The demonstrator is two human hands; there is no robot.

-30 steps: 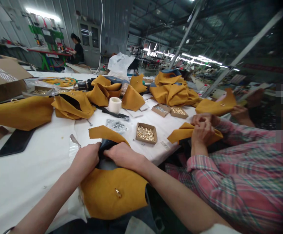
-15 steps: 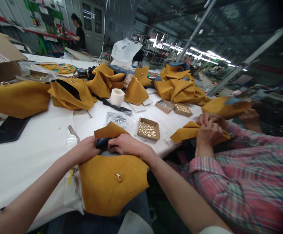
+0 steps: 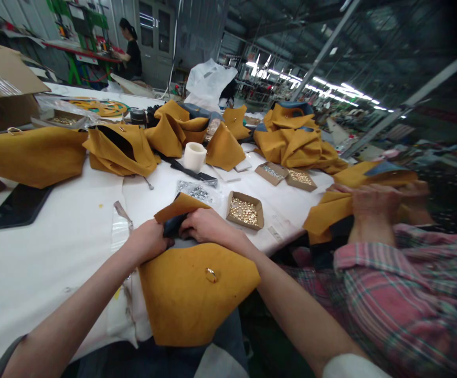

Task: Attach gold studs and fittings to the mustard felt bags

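A mustard-yellow leather bag piece (image 3: 192,299) with a small gold ring (image 3: 211,275) hangs over the table edge in front of me, its dark blue-grey inner side showing at the top. My left hand (image 3: 151,240) is closed on the left side of its opening, fingertips partly hidden in the fold. Across from it, my right hand (image 3: 201,224) has curled fingers at the far edge, gripping beneath the raised flap (image 3: 179,206). Just beyond my hands lie an open cardboard box of gold fittings (image 3: 246,210) and a plastic bag of silver fittings (image 3: 199,192).
Several yellow bag pieces (image 3: 124,152) lie across the white table (image 3: 74,252). A white tape roll (image 3: 194,156), a black phone (image 3: 19,207) and two more fittings boxes (image 3: 299,178) lie around. At right, a co-worker's hands (image 3: 378,202) hold another yellow piece.
The bag piece has shifted slightly right in view, its right corner now raised over my right forearm. My hands keep their hold. The co-worker's hands and piece have moved right.
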